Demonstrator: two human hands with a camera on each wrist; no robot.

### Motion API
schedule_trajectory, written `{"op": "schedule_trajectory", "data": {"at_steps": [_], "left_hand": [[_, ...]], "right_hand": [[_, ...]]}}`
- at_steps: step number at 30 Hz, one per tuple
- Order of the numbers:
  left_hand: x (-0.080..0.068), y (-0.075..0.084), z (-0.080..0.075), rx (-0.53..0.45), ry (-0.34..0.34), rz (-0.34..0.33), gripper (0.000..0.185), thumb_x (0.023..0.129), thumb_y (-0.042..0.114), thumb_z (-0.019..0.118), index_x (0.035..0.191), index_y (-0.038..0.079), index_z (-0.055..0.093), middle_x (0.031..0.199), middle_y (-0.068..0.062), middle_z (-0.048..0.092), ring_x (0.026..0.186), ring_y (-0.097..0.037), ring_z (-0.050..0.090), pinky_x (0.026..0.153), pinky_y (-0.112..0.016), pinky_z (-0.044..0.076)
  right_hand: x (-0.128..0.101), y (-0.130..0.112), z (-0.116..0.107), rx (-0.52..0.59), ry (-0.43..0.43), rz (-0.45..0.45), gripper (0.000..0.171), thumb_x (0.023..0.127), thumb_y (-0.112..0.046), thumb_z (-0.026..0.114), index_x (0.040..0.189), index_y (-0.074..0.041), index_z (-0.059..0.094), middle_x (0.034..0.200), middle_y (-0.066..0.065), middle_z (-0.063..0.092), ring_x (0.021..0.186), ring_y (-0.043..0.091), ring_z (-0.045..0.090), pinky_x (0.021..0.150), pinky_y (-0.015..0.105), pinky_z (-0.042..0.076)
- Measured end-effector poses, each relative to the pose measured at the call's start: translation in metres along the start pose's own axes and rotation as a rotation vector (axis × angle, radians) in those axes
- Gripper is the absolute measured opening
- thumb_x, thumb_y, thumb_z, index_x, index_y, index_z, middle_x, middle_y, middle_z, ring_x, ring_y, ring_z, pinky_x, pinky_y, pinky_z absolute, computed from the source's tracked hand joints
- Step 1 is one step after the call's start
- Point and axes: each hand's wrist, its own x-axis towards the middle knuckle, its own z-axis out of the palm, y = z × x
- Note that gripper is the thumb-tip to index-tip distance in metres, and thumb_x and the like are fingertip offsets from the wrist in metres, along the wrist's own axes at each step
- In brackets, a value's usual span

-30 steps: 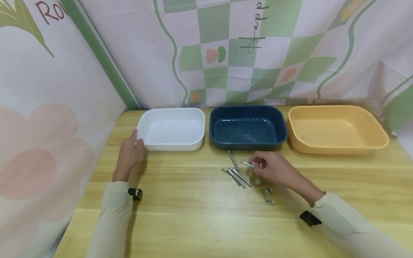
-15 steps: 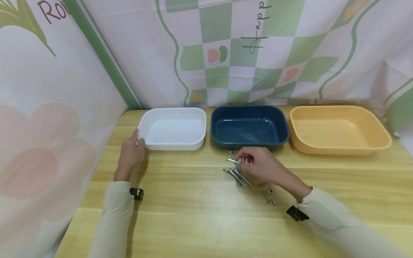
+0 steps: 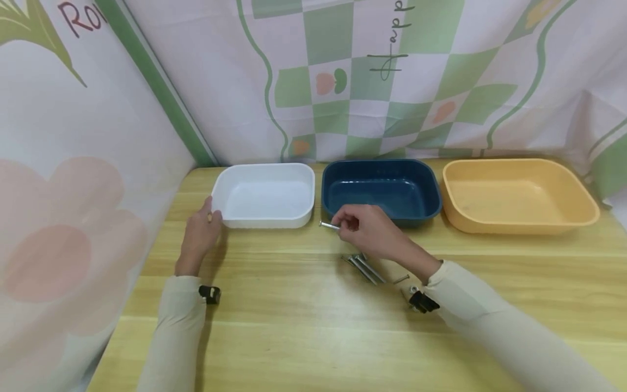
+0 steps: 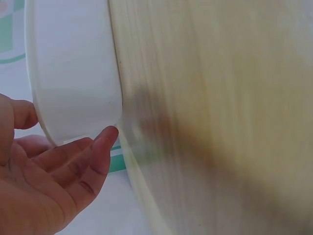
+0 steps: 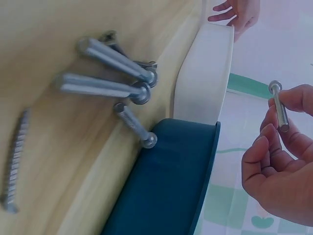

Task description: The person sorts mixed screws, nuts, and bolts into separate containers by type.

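Note:
My left hand (image 3: pixel 200 237) holds the near left corner of a white tray (image 3: pixel 264 222); in the left wrist view its fingers (image 4: pixel 73 166) lie against the wall and rim. My right hand (image 3: pixel 369 231) pinches a silver bolt (image 3: pixel 329 225) between thumb and fingers, above the table at the front left of a dark blue tray (image 3: pixel 416 220). The bolt (image 5: pixel 279 105) shows clearly in the right wrist view, its head turned away from the palm. Below this hand lie several loose bolts (image 3: pixel 366 269), partly hidden by it in the head view.
A yellow tray (image 3: pixel 519 226) stands right of the blue one. A screw (image 3: pixel 401 279) lies beside the bolts, and a nut (image 3: pixel 413 289) is partly hidden by the right wrist's black camera (image 3: pixel 423 301). A patterned cloth (image 3: pixel 367 120) hangs behind the wooden table (image 3: pixel 294 326).
My right hand has carried the bolt leftward and away from me, past the loose bolts, to the front of the blue tray. The left hand stays on the white tray.

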Motion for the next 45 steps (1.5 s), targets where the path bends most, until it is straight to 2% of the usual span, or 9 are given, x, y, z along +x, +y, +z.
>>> {"op": "schedule_trajectory", "data": {"at_steps": [14,23,29,36,41,45], "left_hand": [[-0.001,0.002,-0.002,-0.010,0.014,0.007,0.059,0.105,0.023,0.038,0.157,-0.002,0.023,0.152,-0.029,0.035,0.137,-0.044,0.039,0.104,-0.055,0.040],[-0.001,0.003,-0.002,-0.013,0.012,-0.003,0.059,0.105,0.022,0.038,0.157,-0.002,0.022,0.154,-0.028,0.032,0.138,-0.042,0.038,0.103,-0.054,0.040],[-0.001,0.001,-0.002,-0.011,0.018,-0.010,0.059,0.105,0.023,0.038,0.157,-0.001,0.022,0.154,-0.027,0.032,0.139,-0.043,0.036,0.105,-0.054,0.038],[-0.003,0.005,-0.002,-0.028,0.004,-0.028,0.060,0.105,0.024,0.038,0.158,0.001,0.020,0.155,-0.027,0.031,0.134,-0.042,0.042,0.095,-0.053,0.045],[-0.002,0.007,-0.001,-0.029,0.008,-0.018,0.060,0.105,0.024,0.038,0.157,0.000,0.021,0.153,-0.028,0.033,0.139,-0.042,0.036,0.107,-0.053,0.038],[-0.003,0.007,0.000,-0.023,0.008,-0.022,0.060,0.105,0.024,0.038,0.157,0.000,0.021,0.154,-0.028,0.033,0.140,-0.042,0.034,0.109,-0.053,0.034]], "right_hand": [[0.043,-0.011,0.010,-0.045,0.062,-0.042,0.013,0.084,-0.002,0.062,0.092,-0.005,0.072,0.074,0.000,0.059,0.068,0.016,0.051,0.062,0.031,0.041],[0.064,-0.019,0.016,-0.033,0.033,-0.001,0.015,0.085,-0.004,0.062,0.095,-0.003,0.073,0.076,0.002,0.060,0.071,0.019,0.052,0.066,0.032,0.042],[0.071,-0.018,0.023,-0.031,0.033,-0.010,0.015,0.083,-0.003,0.062,0.093,-0.003,0.073,0.075,0.001,0.061,0.071,0.018,0.054,0.067,0.031,0.042],[0.076,-0.018,0.026,-0.026,0.022,-0.002,0.016,0.084,-0.004,0.060,0.095,-0.003,0.073,0.076,0.002,0.062,0.072,0.019,0.053,0.065,0.031,0.042],[0.082,-0.016,0.030,-0.044,0.019,0.003,0.016,0.084,-0.005,0.060,0.094,-0.003,0.073,0.076,0.002,0.063,0.071,0.019,0.054,0.065,0.031,0.042],[0.086,-0.015,0.033,-0.051,0.017,-0.003,0.014,0.084,-0.005,0.061,0.092,-0.004,0.073,0.075,0.001,0.063,0.070,0.018,0.054,0.065,0.030,0.042]]}}
